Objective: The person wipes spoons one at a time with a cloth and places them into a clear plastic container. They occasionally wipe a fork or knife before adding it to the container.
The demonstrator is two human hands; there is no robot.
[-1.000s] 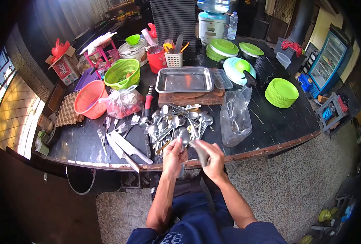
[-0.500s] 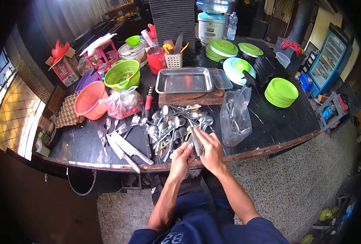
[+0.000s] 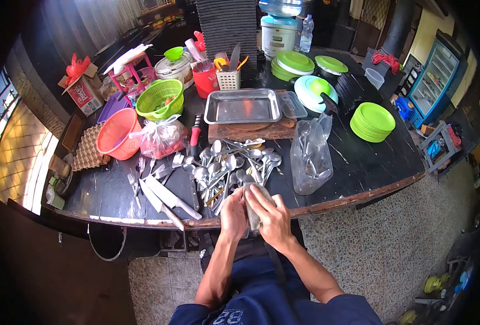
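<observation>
As two hands are working close together, a grey cloth is lying between them

While the right hand [image 3: 272, 218] is pressing its extended fingers, held nearly together, over a folded grey cloth [image 3: 254, 218], the left hand [image 3: 233, 216] is curling against the cloth's other side. Whether the left hand is pinching anything cannot be told, since the cloth is covering its fingertips. Both hands are hovering at the near edge of the black wooden tabletop [image 3: 359, 173].

Just beyond them, a loose pile of metal spoons [image 3: 218, 168] is spreading across the tabletop. Left of the pile, two broad-bladed kitchen knives [image 3: 165, 196] are lying side by side, their handles pointing toward the near edge, and several metal forks [image 3: 134, 185] are resting near them. Right of the pile, a clear plastic container [image 3: 317, 184] is holding more spoons. Behind the pile, a shallow rectangular silver tray [image 3: 242, 107] is sitting on a brown wooden board [image 3: 223, 132].
</observation>
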